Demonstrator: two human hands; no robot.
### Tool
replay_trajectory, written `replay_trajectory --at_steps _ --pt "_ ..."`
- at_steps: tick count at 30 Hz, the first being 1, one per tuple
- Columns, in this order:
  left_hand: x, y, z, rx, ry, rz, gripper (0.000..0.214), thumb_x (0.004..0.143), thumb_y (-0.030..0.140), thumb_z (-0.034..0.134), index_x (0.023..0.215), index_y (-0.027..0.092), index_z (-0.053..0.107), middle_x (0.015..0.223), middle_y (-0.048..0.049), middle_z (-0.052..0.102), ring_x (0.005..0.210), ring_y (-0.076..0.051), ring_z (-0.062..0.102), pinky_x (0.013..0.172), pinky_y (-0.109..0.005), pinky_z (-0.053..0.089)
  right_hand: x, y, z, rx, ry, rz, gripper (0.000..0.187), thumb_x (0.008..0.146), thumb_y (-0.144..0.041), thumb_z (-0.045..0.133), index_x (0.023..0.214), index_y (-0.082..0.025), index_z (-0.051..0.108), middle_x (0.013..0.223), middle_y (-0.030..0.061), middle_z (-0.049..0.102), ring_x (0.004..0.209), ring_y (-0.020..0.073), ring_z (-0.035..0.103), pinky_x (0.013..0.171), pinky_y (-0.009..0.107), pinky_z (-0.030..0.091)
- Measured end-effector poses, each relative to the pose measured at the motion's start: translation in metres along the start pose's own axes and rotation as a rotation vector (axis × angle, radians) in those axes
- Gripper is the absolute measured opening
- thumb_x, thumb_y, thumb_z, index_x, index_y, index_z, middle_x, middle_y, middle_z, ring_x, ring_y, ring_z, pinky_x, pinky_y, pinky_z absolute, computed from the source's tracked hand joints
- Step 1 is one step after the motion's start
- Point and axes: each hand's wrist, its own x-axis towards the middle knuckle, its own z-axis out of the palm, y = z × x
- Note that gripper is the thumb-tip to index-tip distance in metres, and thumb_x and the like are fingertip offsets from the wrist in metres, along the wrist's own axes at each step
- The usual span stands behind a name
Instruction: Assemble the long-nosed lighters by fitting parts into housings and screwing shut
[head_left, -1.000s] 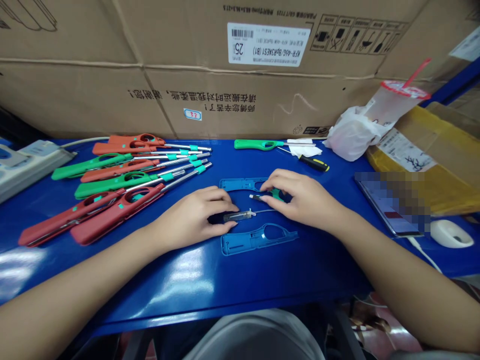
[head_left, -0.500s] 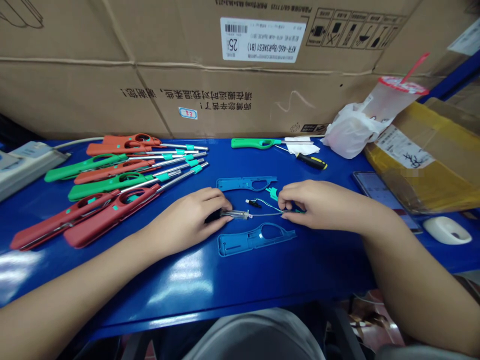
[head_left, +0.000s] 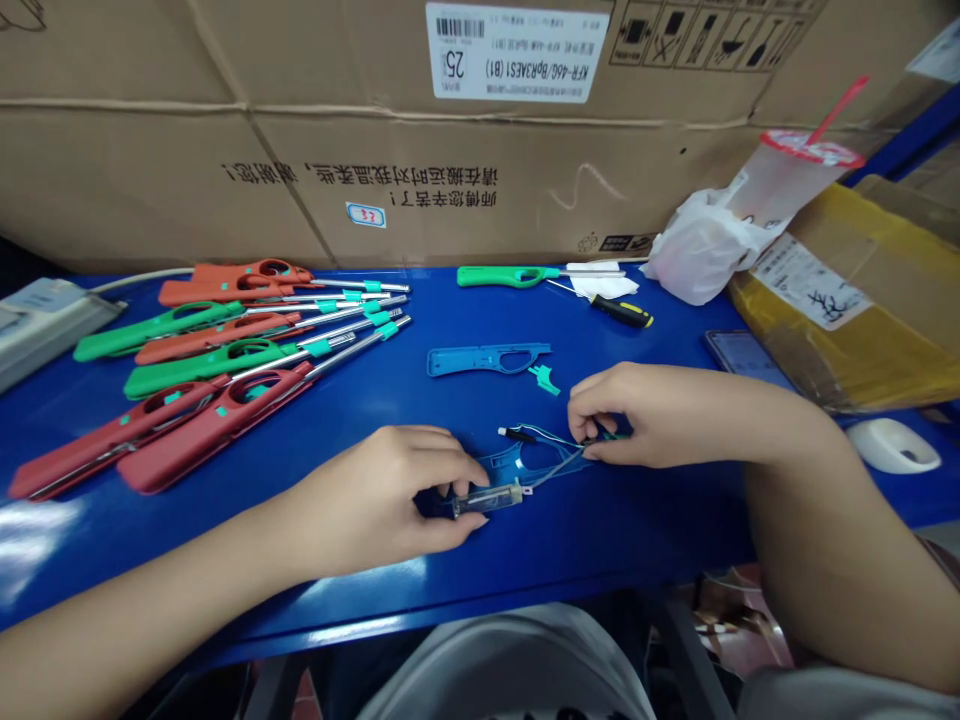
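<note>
Vs. a moment ago: clear tank point(head_left: 491, 498) brought nearer the body, out of the gap betw. the two shell halves and over to the near blue half point(head_left: 501, 462), at 8 o'clock from its loop. Can't tell whether touching or just above. Swung over w/ it: thin tube point(head_left: 559, 467), wires point(head_left: 551, 437) and black piece point(head_left: 521, 435), now across that loop. Prob. meaning for the work: loose innards now together w/ the near half, but apparently not seated. Left aside for now: far blue half point(head_left: 465, 362), at 11 o'clock from the near one, and teal trigger point(head_left: 545, 379), just off its loop at 4 o'clock, both on the worktop point(head_left: 675, 540).

Pose: L hand point(head_left: 390, 490) in from 8 o'clock, knuckles up, thumb on the near side, fingers point(head_left: 457, 468) grasping the tank lengthwise. R hand point(head_left: 652, 415) in from 3 o'clock, arm bent down twd 5, fingers pinched on tube and wires; exact grip partly hidden. Black piece hanging or lying at 9 o'clock from R fingertips, not held directly.
</note>
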Motion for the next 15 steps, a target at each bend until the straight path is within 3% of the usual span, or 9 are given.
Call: replay_trajectory --at_steps 4,9,12,15 --pt "-0.002 -0.003 0.001 0.092 -0.059 0.122 0.017 0.092 0.022 0.074 0.109 0.017 0.074 0.088 -0.0021 0.073 0.080 -0.015 0.064 0.074 -0.025 0.051 0.001 0.000 0.001 -0.001 -0.014 -0.009 0.006 0.088 -0.022 0.061 0.084 -0.023 0.066 0.082 -0.0025 0.066 0.073 0.0136 0.057 0.067 0.027 0.039" --pt "-0.002 -0.011 0.000 0.260 -0.094 0.172 0.025 0.097 0.035 0.070 0.113 0.017 0.072 0.092 -0.0054 0.071 0.086 -0.019 0.065 0.078 -0.030 0.051 0.000 -0.002 -0.001 -0.014 0.042 -0.021 0.007 0.087 -0.020 0.059 0.082 -0.023 0.064 0.080 -0.0016 0.065 0.072 0.0143 0.056 0.066 0.028 0.040" --pt "0.000 -0.015 0.000 0.271 -0.056 0.162 0.034 0.095 0.044 0.071 0.114 0.016 0.071 0.097 -0.0073 0.070 0.090 -0.021 0.065 0.081 -0.033 0.052 -0.002 -0.003 -0.003 -0.027 0.096 -0.038 0.009 0.088 -0.022 0.059 0.080 -0.022 0.063 0.078 -0.0009 0.064 0.071 0.0146 0.056 0.067 0.028 0.040" --pt "0.003 -0.018 -0.001 0.264 0.027 0.113 0.025 0.098 0.032 0.065 0.116 0.017 0.070 0.109 -0.0091 0.068 0.099 -0.022 0.064 0.089 -0.034 0.053 -0.005 -0.004 -0.005 -0.033 0.129 -0.036 0.008 0.087 -0.022 0.060 0.080 -0.023 0.064 0.077 -0.0017 0.064 0.069 0.0138 0.056 0.066 0.027 0.040"
